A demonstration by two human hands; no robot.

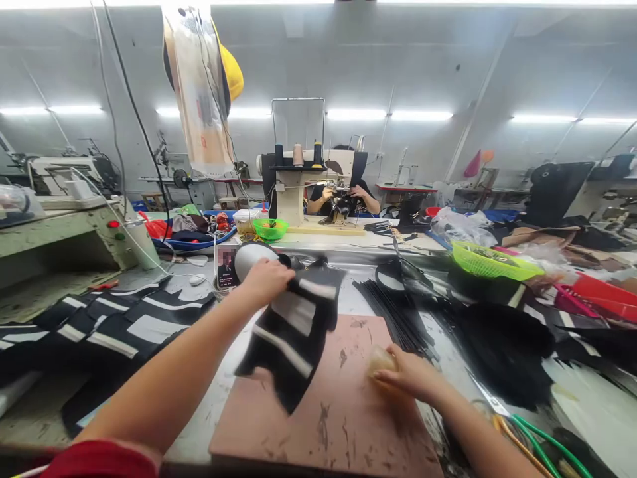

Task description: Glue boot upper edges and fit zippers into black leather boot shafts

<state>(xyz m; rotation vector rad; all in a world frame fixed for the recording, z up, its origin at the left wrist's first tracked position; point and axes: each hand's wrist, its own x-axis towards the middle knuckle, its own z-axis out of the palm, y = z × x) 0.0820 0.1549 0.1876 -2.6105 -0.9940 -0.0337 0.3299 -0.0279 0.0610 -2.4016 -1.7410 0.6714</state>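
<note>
My left hand [267, 282] is closed on the upper edge of a black cut piece with pale strips [293, 325], which hangs at a slant over the far left part of a pinkish-brown board [279, 431]. Above the board's right side, my right hand [411, 372] grips a pale, yellowish rounded block [382, 362]; motion blur hides its exact kind. To the left lie several similar black pieces with pale strips [112, 318]. Beyond the board's far right corner is a bundle of thin black strips [393, 318].
A sewing machine [298, 192] stands ahead, with a co-worker's hands [361, 192] at it. Scissors [490, 398] and orange and green handles [535, 438] are at lower right. A green basket [497, 262] sits at right, and a bag [204, 99] hangs overhead.
</note>
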